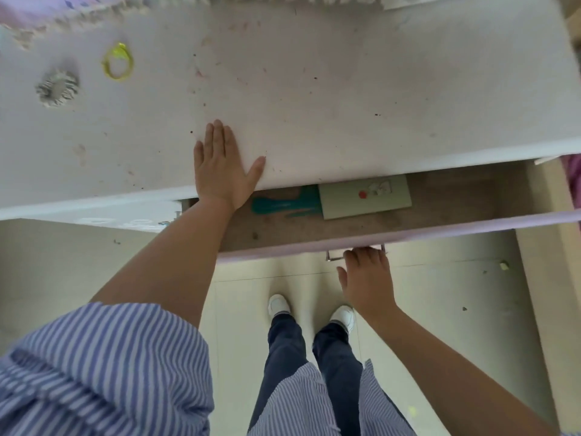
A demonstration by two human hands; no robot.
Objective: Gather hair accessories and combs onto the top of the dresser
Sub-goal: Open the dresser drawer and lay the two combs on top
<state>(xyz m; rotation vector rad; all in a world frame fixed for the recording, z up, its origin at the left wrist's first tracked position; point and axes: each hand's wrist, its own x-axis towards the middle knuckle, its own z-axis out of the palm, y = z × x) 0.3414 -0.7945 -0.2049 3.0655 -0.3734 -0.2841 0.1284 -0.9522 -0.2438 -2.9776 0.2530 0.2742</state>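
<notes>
A teal comb [284, 205] lay in the open drawer [440, 202], long axis left-right, just right of the left hand [221, 171], spread flat on the dresser top [314, 89]. The right hand [366, 278], farther off, curled around the drawer handle [333, 256].

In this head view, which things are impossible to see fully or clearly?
- Teal comb in the open drawer: far part hidden under the dresser top.
- Card beside it: its small items too small to identify.
- Drawer's back: covered by the dresser top.
- Right hand fingertips: hidden under the drawer front, at the handle.
</notes>
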